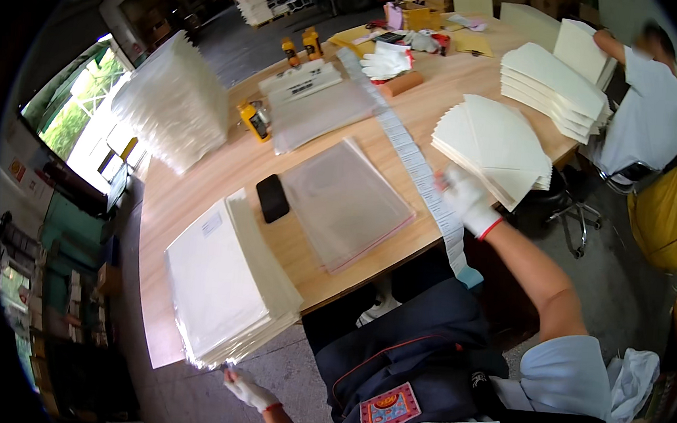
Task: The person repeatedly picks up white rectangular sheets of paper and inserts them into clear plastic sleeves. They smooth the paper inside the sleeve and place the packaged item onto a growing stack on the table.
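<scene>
My left hand (251,390), in a white glove with a red cuff, is by the near corner of a stack of white sheets in clear bags (222,282). Its fingers are stretched out and hold nothing I can see. Over a long strip of labels (410,157), beside a fanned stack of cream paper sheets (491,136), is my right hand (467,199), also gloved; motion smears its fingers. Between my hands lies a pile of clear plastic bags (347,200). A black phone (273,198) touches their left edge.
Farther back are more clear bags (322,111), yellow bottles (254,121), spare gloves (386,60) and a brown roll (402,84). A tall wrapped stack (176,103) stands at the table's left edge. Another person (649,109) sits at the right beside stacked cream sheets (551,85).
</scene>
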The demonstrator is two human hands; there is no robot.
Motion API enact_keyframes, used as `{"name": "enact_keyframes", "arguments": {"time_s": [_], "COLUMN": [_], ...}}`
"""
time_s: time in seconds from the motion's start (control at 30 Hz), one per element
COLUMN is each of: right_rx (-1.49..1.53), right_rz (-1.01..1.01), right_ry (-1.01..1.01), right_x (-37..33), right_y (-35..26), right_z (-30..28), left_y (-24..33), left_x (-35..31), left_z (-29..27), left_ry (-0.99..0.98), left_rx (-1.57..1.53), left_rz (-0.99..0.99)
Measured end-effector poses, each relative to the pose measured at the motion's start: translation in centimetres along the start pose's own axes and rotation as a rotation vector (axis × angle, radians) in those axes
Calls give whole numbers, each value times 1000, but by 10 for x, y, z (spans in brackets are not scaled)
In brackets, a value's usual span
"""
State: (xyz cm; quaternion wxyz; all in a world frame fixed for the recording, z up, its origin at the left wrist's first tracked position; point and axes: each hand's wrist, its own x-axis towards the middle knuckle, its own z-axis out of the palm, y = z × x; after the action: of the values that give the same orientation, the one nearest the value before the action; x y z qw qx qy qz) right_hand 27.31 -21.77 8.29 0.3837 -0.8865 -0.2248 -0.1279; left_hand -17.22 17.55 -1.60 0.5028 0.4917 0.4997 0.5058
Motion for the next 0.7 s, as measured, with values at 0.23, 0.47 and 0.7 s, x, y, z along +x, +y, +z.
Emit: {"name": "enact_keyframes", "arguments": {"time_s": [0.23, 0.47, 0.7], "right_rx": [-571, -733, -699], "right_rz": [-31, -123, -260], "right_ry": [-62, -105, 148], "right_x": [28, 32, -21], "right_y": [91, 117, 113], "right_z": [-82, -78, -98], "left_y": [-45, 9, 49], "left_x": [-89, -136, -147], "left_z": [51, 104, 177], "left_ry": [-347, -846, -991], "left_rx": [140, 219, 514], "left_rz": [61, 314, 899]}}
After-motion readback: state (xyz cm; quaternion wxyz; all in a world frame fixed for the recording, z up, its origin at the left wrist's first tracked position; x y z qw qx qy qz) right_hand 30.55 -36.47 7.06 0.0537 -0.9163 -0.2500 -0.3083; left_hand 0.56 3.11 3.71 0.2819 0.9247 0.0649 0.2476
